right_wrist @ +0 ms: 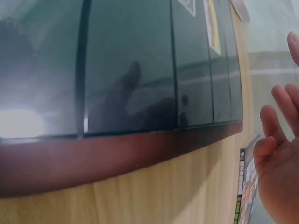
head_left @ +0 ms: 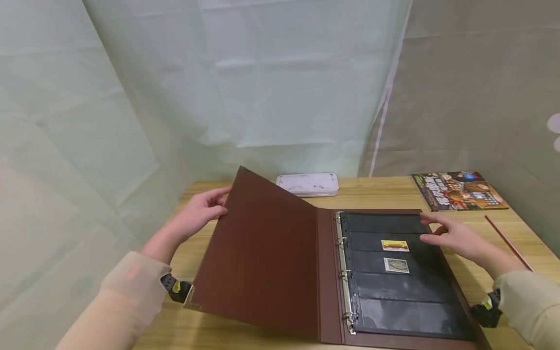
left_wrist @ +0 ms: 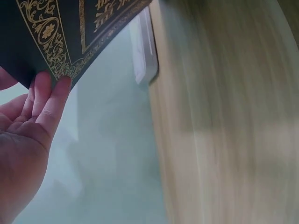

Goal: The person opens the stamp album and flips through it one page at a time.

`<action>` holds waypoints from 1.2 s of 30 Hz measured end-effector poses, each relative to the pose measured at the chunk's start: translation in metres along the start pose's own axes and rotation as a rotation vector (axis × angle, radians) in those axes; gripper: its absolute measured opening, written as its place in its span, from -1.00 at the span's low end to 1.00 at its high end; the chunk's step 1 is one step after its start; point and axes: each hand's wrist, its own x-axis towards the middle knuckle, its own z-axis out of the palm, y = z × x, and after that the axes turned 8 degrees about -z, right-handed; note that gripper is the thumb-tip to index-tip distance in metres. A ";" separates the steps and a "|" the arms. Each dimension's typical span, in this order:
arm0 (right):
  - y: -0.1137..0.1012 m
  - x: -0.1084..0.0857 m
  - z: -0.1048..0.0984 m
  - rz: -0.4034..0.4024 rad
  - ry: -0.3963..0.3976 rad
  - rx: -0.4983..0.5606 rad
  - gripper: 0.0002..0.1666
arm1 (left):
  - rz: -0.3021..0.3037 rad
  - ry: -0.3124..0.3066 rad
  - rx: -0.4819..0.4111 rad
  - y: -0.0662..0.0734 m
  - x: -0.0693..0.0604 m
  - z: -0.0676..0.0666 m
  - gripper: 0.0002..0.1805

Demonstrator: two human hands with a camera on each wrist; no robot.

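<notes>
A stamp album (head_left: 273, 253) lies open on the table, its brown front cover tilted up on the left. My left hand (head_left: 202, 212) pinches that cover's outer edge between thumb and fingers; gold ornament on its dark outside (left_wrist: 46, 32) appears in the left wrist view. Metal rings hold a black pocket page (head_left: 402, 287) in the right half. In its pockets sit a yellow stamp (head_left: 395, 246) and a greenish stamp (head_left: 396, 265). My right hand (head_left: 457, 236) is over the page's upper right edge, fingers loosely bent and holding nothing; the right wrist view shows it apart from the page.
Behind the album is a white flat tin (head_left: 307, 184). A colourful comic-style book (head_left: 459, 191) lies at the back right, with a thin reddish stick (head_left: 509, 243) in front of it. Pale cloth (head_left: 284, 87) hangs along the table's back.
</notes>
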 end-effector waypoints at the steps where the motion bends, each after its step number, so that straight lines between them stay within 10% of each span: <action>1: 0.002 -0.001 0.001 0.002 -0.001 0.002 -0.20 | -0.005 -0.001 0.013 -0.002 0.000 0.000 -0.36; 36: 0.032 -0.011 0.016 0.020 -0.048 -0.038 -0.12 | -0.067 -0.127 0.147 -0.090 0.013 0.019 -0.32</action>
